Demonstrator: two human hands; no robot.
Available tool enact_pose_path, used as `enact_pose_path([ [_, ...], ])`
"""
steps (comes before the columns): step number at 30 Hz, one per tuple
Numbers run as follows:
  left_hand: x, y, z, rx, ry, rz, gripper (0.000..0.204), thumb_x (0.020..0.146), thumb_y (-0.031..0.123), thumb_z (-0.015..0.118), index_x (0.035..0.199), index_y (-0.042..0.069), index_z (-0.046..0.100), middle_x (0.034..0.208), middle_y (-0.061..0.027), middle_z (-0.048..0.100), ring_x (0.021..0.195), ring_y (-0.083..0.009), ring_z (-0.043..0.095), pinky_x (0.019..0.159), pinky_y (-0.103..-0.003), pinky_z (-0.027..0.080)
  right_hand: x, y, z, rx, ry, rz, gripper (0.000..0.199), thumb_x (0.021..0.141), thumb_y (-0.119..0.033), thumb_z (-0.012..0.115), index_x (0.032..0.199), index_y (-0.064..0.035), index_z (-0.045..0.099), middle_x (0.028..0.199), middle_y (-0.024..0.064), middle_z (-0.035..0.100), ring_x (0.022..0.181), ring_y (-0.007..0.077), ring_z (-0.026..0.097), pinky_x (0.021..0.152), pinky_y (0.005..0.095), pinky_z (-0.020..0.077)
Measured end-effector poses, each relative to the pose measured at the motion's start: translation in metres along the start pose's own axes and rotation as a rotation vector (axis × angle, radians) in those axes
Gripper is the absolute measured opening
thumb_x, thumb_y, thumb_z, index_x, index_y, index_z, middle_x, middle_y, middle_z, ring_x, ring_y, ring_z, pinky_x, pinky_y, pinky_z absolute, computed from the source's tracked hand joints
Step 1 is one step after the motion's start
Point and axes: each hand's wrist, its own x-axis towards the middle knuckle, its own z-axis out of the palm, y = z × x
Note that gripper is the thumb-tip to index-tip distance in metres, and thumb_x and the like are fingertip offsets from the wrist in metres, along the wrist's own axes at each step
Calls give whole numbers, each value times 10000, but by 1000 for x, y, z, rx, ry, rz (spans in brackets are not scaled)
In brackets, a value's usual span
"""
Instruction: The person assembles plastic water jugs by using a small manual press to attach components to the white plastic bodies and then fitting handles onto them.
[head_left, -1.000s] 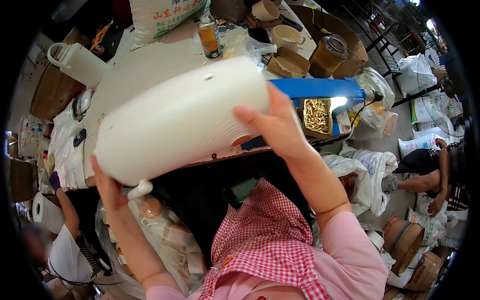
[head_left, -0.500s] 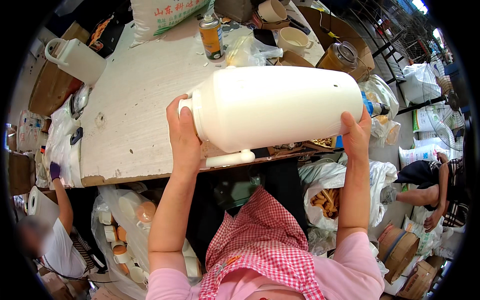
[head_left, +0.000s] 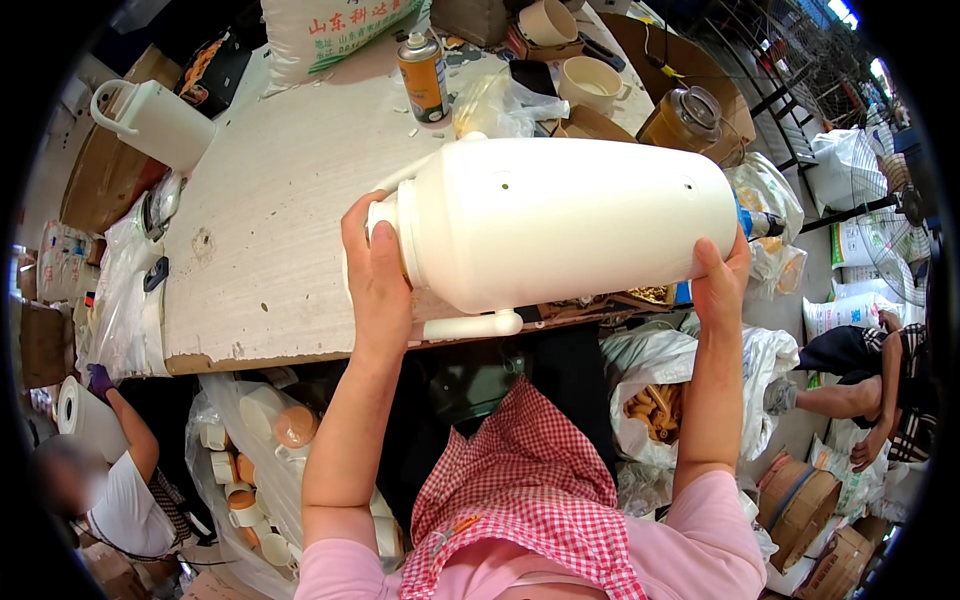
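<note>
A large white thermos jug (head_left: 590, 222) lies on its side in both my hands, over the table's near edge. My left hand (head_left: 380, 280) is wrapped round its narrow neck end, the thumb in front. My right hand (head_left: 720, 280) grips the wide base end. Two small dark spots show on the upper side of the body. A swing handle (head_left: 470, 326) hangs below the jug, and its other arm shows behind the neck. Most of the fingers of both hands are hidden behind the jug.
On the white table (head_left: 270, 250) stand a spray can (head_left: 423, 80), a cream cup (head_left: 590, 84), an amber jar (head_left: 682, 118), a big sack (head_left: 335, 35) and another white jug (head_left: 157, 125). Bags of plastic parts (head_left: 655, 408) flank my lap. Other people sit at left (head_left: 130, 500) and right.
The jug has rolled slightly in my hands, so a second dark spot now shows on its body. It and both hands have shifted a little right and toward me.
</note>
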Motion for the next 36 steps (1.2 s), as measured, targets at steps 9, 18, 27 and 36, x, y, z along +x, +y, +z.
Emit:
enact_pose_path([
  [9,2,-2,1,-34,-20,-8,544,1057,434,350,1400,16,417,1336,-189,467,1220,-259,479,1033,-386,404,-2,-1,2,-15,19,36,593,850,-203,803,1326,40,546,1226,110,655,1098,187,635,984,328,482],
  [18,26,-46,-6,605,12,410,467,1014,264,455,1391,-9,476,1375,-186,485,1316,-335,446,1133,-436,318,-2,-25,1,-217,-40,126,477,895,-195,729,1302,15,596,1213,76,671,1079,165,634,954,327,499],
  [27,53,34,57,572,-277,633,392,937,272,706,1266,61,682,1261,-100,672,1161,-191,617,1017,-304,447,-73,-10,-89,-225,239,41,305,988,-293,633,1025,8,656,887,110,723,794,178,717,736,286,566],
  [36,57,32,23,630,-348,408,425,1045,260,514,1407,40,547,1397,-104,583,1231,-197,568,1038,-316,443,-304,189,-278,-1363,111,1143,283,850,-171,622,1051,14,696,967,233,716,962,400,683,861,451,538],
])
